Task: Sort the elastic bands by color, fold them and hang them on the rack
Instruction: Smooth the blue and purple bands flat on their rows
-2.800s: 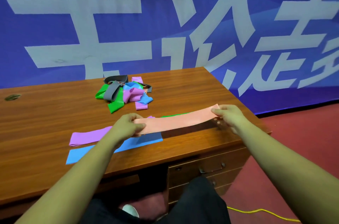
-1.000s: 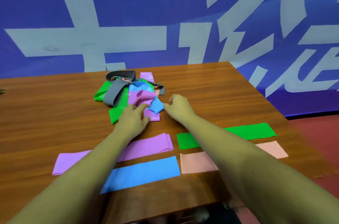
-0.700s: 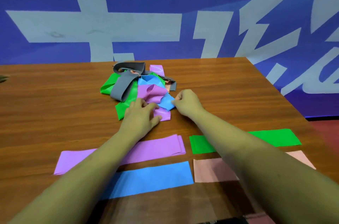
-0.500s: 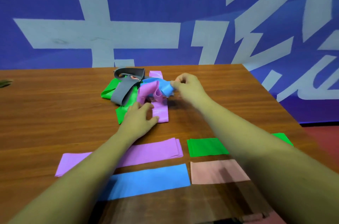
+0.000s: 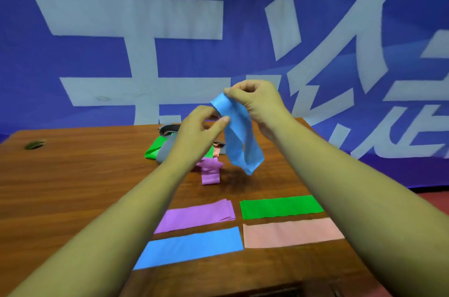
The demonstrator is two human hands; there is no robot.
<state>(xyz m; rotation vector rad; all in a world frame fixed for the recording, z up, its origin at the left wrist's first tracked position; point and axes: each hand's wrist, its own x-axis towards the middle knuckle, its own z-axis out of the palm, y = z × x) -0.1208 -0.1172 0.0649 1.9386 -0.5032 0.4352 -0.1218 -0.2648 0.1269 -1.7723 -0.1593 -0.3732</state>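
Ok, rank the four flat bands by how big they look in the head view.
Largest: flat blue band, pink band, too alike to split.
Smaller: green band, flat purple band, also alike.
Some ends are covered; the nearer row looms larger.

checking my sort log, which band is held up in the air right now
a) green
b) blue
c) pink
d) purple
b: the right hand pinches the top end of a blue band, which hangs down from its fingers.
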